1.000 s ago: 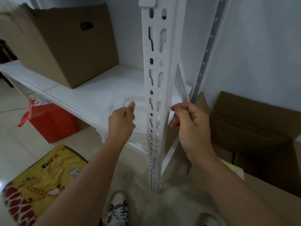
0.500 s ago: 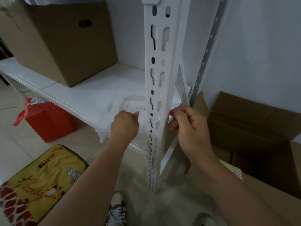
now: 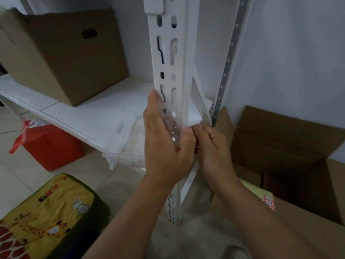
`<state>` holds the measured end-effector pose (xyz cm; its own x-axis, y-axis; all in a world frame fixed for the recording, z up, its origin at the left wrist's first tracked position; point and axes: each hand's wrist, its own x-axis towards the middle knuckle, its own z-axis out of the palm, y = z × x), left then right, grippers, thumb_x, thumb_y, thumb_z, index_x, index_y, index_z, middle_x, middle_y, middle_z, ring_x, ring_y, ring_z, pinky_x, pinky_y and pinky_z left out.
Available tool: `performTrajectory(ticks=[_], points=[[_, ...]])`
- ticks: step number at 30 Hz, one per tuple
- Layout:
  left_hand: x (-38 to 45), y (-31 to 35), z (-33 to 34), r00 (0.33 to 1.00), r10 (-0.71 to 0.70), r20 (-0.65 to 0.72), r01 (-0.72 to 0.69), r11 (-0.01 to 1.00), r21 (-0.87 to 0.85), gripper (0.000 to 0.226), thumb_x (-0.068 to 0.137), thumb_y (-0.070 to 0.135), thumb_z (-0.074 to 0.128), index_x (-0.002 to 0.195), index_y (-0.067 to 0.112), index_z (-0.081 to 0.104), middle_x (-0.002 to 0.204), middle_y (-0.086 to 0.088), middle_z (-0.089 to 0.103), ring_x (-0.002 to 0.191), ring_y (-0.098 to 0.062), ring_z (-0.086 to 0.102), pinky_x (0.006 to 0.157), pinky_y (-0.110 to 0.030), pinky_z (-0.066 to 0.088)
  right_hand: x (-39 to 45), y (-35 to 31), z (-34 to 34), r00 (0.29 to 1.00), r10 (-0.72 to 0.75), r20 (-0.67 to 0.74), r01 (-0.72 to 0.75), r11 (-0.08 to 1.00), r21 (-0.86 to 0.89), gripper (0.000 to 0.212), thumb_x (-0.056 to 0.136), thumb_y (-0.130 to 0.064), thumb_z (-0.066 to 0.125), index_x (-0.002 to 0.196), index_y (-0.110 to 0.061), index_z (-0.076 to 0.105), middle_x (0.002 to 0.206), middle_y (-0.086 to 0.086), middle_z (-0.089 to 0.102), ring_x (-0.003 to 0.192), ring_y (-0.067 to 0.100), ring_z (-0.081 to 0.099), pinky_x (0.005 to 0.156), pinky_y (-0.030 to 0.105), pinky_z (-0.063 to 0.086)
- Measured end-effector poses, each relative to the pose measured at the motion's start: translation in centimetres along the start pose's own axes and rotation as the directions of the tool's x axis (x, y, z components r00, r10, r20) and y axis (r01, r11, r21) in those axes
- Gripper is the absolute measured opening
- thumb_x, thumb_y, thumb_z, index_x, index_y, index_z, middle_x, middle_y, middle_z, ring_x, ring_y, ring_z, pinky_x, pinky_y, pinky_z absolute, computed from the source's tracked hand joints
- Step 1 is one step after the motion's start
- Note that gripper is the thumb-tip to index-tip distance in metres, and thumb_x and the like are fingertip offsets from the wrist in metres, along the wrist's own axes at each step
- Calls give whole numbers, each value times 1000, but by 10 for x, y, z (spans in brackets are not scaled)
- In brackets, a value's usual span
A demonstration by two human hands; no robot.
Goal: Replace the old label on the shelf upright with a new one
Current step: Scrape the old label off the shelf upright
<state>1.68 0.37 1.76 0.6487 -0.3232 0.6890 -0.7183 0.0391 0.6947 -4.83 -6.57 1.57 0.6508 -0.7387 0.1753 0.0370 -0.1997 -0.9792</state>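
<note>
- The left hand (image 3: 164, 146) is lying flat against the front face of the white shelf upright (image 3: 170, 68), fingers straight and together, pointing up, a clear, glossy strip showing under them; whether it is the label cannot be told.
- The right hand (image 3: 211, 144) is curling its fingers narrowly at the upright's right edge, beside the left thumb, pinching something too small to identify.
- Left of the fingers, a clear plastic tray (image 3: 123, 139) is sitting on the shelf board (image 3: 78, 113); contents unclear.
- Right of the fingers, an open cardboard box (image 3: 280, 146) is standing on the floor.
- Beyond the fingertips to the left, a closed carton (image 3: 61, 58) is resting on the board.
</note>
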Motion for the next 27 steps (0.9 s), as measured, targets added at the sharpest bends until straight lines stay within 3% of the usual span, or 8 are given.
performTrajectory(ticks=[2,4,6,9,13,18,23,27], points=[[-2,0,8,999,34,-27,-33,998,51,77,88,22,47,151,5,6,145,15,17,134,19,15,107,-4,21,-1,-2,-1,1000,1,3,-1,1000,26,35,102,-29,39,91,-11,67,81,12,68,73,15,65,62,14,52],[-1,1,12,997,37,-71,-33,998,56,71,93,13,48,150,0,8,144,10,17,132,21,15,105,-2,21,-4,-3,-2,1000,17,14,-18,999,50,38,102,-30,37,88,-14,68,80,9,68,70,7,65,58,6,48],[0,2,13,995,23,-92,-20,999,35,69,93,8,48,150,0,10,144,14,15,133,20,16,105,-3,22,-7,-5,-3,999,16,30,-18,999,45,41,102,-33,34,81,-23,67,75,0,69,66,-3,63,55,3,45],[3,3,15,996,-8,-90,8,1000,6,71,93,12,49,151,6,9,145,16,19,139,7,24,110,-16,33,-9,-6,-5,998,0,63,-1,1000,10,46,101,-38,30,79,-27,69,74,-6,70,71,-4,64,57,4,46],[3,2,19,996,1,-89,4,999,53,74,90,3,50,150,0,7,134,28,13,122,29,18,96,3,25,-9,-9,-7,995,58,81,-59,998,10,40,100,-41,28,79,-35,61,72,-22,64,67,-18,59,52,-3,39],[3,0,20,998,-1,-68,13,986,166,76,89,13,43,151,3,0,147,-12,24,120,20,23,93,5,24,-11,-11,-12,989,70,132,-75,997,32,45,102,-39,27,69,-37,57,53,-35,59,60,-22,57,50,-4,38],[3,-1,21,998,4,-64,8,982,188,79,87,12,43,151,2,-2,144,-17,27,116,0,30,94,3,25,-11,-11,-14,987,77,140,-85,995,50,45,102,-39,26,68,-38,55,50,-37,56,58,-23,55,48,-5,36],[2,-3,20,998,12,-64,1,979,203,78,89,16,42,151,3,-2,147,-18,25,121,0,27,95,4,25,-12,-11,-16,986,81,144,-92,993,70,46,102,-38,27,66,-34,56,51,-36,57,57,-22,55,48,-5,37]])
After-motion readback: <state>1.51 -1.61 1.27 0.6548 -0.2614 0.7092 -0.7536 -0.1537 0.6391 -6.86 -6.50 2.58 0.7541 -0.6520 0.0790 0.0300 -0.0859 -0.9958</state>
